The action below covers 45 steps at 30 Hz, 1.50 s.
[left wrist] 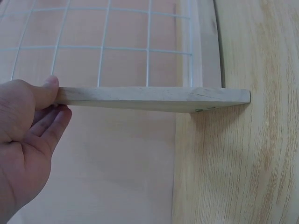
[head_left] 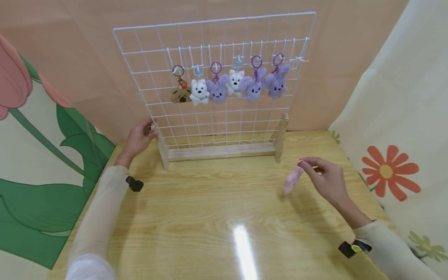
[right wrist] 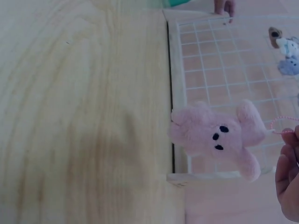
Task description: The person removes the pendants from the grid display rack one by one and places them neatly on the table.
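My left hand (head_left: 138, 137) grips the top of the wooden side post (left wrist: 154, 94) of a white wire grid rack (head_left: 224, 116), thumb above and fingers beneath in the left wrist view. At the right, my right hand (head_left: 325, 177) pinches the pink beaded loop (right wrist: 280, 126) of a pink plush keychain (right wrist: 210, 128). The plush hangs over the table with its dark eyes and nose showing in the right wrist view. On the rack's hooks hang a brown plush (head_left: 181, 95), two white plush keychains (head_left: 200, 91) and three purple bunny keychains (head_left: 276, 83).
The rack stands on a wood-grain table (head_left: 196, 202) before a peach cloth backdrop (head_left: 350, 46). A bare hook (head_left: 300, 59) sticks out at the rack's right end. Flower-printed cloths (head_left: 388, 171) close in both sides.
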Each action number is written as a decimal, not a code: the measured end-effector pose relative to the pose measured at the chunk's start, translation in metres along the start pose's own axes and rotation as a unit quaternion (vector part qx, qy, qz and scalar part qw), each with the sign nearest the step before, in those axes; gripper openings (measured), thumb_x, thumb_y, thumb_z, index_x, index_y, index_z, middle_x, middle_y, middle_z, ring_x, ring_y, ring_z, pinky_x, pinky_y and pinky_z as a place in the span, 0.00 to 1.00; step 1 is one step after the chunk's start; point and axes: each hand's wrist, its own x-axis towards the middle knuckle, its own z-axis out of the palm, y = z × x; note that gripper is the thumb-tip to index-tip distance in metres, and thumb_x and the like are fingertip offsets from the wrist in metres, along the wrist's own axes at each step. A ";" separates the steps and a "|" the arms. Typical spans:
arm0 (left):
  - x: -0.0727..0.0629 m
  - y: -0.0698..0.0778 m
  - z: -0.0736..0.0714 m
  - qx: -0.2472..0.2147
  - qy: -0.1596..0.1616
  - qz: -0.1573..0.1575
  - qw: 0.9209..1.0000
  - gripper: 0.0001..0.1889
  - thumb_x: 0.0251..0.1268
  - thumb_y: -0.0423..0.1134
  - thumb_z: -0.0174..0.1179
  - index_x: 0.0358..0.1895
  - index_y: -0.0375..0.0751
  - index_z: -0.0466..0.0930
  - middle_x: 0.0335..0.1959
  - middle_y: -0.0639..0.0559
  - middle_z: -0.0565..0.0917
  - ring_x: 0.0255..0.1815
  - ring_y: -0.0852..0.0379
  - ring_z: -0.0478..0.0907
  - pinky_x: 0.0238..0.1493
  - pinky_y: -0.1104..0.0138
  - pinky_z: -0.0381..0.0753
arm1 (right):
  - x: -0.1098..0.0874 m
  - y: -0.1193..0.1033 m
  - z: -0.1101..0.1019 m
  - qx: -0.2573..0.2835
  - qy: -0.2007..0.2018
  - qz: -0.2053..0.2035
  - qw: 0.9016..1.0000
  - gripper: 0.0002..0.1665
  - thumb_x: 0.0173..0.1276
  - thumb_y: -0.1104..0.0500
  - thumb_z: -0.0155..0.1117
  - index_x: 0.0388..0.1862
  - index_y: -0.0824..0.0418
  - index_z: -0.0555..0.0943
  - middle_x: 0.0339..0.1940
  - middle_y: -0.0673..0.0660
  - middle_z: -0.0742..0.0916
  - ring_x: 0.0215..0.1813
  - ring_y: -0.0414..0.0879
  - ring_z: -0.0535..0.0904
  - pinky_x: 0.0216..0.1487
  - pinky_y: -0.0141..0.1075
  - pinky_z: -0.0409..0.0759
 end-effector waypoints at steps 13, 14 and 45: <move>-0.001 0.002 -0.004 0.013 0.000 0.000 1.000 0.26 0.75 0.26 0.57 0.72 0.24 0.64 0.72 0.27 0.69 0.70 0.32 0.71 0.67 0.46 0.78 | -0.023 0.015 0.011 0.016 -0.017 0.004 1.000 0.05 0.72 0.61 0.69 0.42 0.58 0.90 0.39 0.43 0.91 0.38 0.24 0.82 0.35 0.16 0.81; 0.000 0.002 -0.004 0.015 0.000 0.001 1.000 0.26 0.75 0.27 0.58 0.73 0.24 0.65 0.72 0.27 0.69 0.70 0.32 0.71 0.67 0.47 0.78 | -0.024 0.016 0.012 0.017 -0.018 0.005 1.000 0.05 0.72 0.61 0.69 0.42 0.59 0.90 0.39 0.45 0.91 0.39 0.24 0.82 0.36 0.16 0.81; 0.000 -0.002 -0.001 0.015 0.003 0.010 1.000 0.26 0.75 0.29 0.59 0.72 0.24 0.65 0.71 0.27 0.70 0.69 0.30 0.72 0.67 0.43 0.77 | 0.003 0.038 0.065 0.030 -0.042 0.019 0.998 0.11 0.73 0.56 0.69 0.46 0.61 0.90 0.38 0.56 0.92 0.35 0.24 0.82 0.30 0.18 0.81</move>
